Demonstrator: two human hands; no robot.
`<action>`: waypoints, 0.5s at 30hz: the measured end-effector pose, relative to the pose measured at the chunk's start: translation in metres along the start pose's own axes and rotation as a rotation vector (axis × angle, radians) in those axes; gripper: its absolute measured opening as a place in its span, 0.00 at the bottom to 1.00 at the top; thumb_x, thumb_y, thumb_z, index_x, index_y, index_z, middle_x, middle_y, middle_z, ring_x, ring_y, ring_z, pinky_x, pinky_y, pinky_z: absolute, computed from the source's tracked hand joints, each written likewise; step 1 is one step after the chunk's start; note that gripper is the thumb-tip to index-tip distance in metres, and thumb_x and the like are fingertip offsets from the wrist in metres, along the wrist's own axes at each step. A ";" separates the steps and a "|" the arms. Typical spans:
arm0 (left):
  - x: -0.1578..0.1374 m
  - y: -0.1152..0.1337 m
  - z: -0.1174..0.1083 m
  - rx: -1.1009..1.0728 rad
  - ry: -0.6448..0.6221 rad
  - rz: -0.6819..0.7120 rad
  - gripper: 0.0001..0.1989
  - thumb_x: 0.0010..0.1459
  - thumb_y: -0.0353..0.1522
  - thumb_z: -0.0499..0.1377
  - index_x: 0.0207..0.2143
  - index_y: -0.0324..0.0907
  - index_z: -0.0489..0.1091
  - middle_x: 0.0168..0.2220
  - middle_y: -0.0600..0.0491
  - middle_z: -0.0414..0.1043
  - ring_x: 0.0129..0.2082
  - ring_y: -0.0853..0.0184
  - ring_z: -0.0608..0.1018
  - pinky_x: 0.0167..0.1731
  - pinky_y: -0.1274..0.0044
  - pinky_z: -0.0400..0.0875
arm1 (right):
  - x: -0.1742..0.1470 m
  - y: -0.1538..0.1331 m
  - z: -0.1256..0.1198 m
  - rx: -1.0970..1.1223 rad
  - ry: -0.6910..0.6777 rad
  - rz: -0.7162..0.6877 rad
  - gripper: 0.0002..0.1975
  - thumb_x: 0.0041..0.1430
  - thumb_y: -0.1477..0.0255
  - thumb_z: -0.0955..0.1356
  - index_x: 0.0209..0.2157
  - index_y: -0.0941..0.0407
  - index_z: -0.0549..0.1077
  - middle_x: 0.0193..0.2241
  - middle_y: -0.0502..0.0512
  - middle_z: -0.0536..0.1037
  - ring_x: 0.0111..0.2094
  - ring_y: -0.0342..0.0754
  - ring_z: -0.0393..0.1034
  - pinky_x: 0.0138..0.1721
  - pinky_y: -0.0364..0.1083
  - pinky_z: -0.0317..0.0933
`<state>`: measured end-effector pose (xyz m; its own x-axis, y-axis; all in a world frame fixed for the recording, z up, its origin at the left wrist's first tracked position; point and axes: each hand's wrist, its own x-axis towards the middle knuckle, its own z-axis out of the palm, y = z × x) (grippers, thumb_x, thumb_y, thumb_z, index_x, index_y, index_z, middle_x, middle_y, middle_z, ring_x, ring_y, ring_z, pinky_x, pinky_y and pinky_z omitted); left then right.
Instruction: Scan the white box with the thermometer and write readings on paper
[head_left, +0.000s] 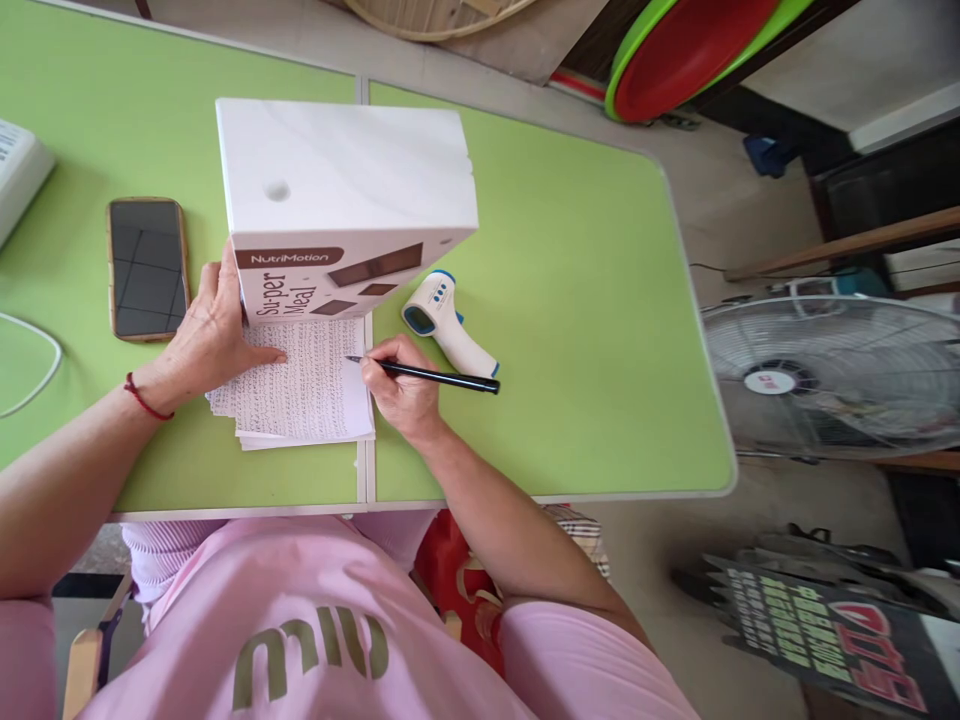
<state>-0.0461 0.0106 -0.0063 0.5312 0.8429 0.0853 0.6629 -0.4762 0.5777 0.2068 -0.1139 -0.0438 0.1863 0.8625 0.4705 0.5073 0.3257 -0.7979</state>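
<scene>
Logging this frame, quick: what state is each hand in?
Left hand: open, thumb on written paper, fingers beside white box.
Right hand: closed, holding the black pen.

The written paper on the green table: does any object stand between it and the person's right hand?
Nothing visible does: the right hand holds the black pen with its tip over the paper. The white box hides the paper's far end from view, but not the spot by the tip.
</scene>
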 end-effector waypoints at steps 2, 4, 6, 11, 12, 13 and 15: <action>0.000 0.001 -0.001 -0.009 -0.003 0.001 0.61 0.42 0.37 0.84 0.73 0.43 0.57 0.68 0.36 0.64 0.73 0.28 0.64 0.73 0.35 0.58 | 0.000 0.000 0.001 0.010 0.014 -0.012 0.06 0.64 0.70 0.69 0.32 0.49 0.69 0.23 0.43 0.73 0.22 0.43 0.65 0.25 0.44 0.62; 0.000 0.002 -0.003 -0.028 -0.007 0.003 0.61 0.42 0.37 0.85 0.73 0.44 0.58 0.68 0.36 0.63 0.73 0.28 0.64 0.73 0.35 0.58 | 0.000 -0.001 0.001 0.016 0.020 -0.015 0.07 0.64 0.70 0.69 0.31 0.49 0.69 0.23 0.43 0.73 0.22 0.43 0.65 0.24 0.44 0.62; 0.000 0.002 -0.004 -0.050 -0.014 0.003 0.61 0.41 0.36 0.85 0.72 0.43 0.58 0.68 0.36 0.63 0.73 0.28 0.63 0.74 0.35 0.56 | 0.000 -0.001 0.002 0.019 0.023 -0.005 0.07 0.63 0.69 0.69 0.31 0.49 0.69 0.22 0.42 0.73 0.22 0.42 0.65 0.24 0.44 0.62; 0.000 0.001 -0.005 -0.062 -0.025 0.002 0.60 0.42 0.37 0.84 0.72 0.44 0.58 0.70 0.36 0.62 0.74 0.28 0.62 0.74 0.35 0.56 | -0.001 0.001 0.002 -0.028 0.084 0.052 0.07 0.63 0.67 0.70 0.31 0.49 0.70 0.23 0.44 0.73 0.23 0.43 0.65 0.25 0.44 0.64; 0.000 0.000 -0.005 -0.061 -0.023 0.010 0.60 0.43 0.37 0.84 0.72 0.45 0.57 0.70 0.37 0.61 0.74 0.28 0.63 0.74 0.35 0.56 | -0.001 0.001 0.002 -0.036 0.087 0.067 0.07 0.63 0.67 0.70 0.31 0.49 0.70 0.23 0.44 0.72 0.23 0.43 0.65 0.25 0.44 0.64; 0.001 0.000 -0.005 -0.061 -0.021 0.021 0.60 0.43 0.38 0.84 0.73 0.45 0.57 0.70 0.37 0.61 0.73 0.29 0.63 0.74 0.35 0.56 | -0.001 0.001 0.002 -0.040 0.086 0.080 0.07 0.62 0.67 0.70 0.30 0.49 0.70 0.23 0.44 0.72 0.23 0.43 0.65 0.26 0.44 0.64; 0.001 0.000 -0.005 -0.059 -0.017 0.044 0.61 0.44 0.37 0.84 0.74 0.46 0.55 0.71 0.37 0.61 0.73 0.31 0.65 0.75 0.36 0.55 | -0.001 0.001 0.003 -0.037 0.077 0.090 0.07 0.62 0.67 0.69 0.30 0.50 0.70 0.23 0.44 0.72 0.23 0.43 0.65 0.25 0.44 0.64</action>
<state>-0.0482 0.0125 -0.0018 0.5682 0.8170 0.0985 0.6069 -0.4969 0.6203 0.2049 -0.1132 -0.0463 0.2955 0.8550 0.4261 0.5162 0.2324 -0.8243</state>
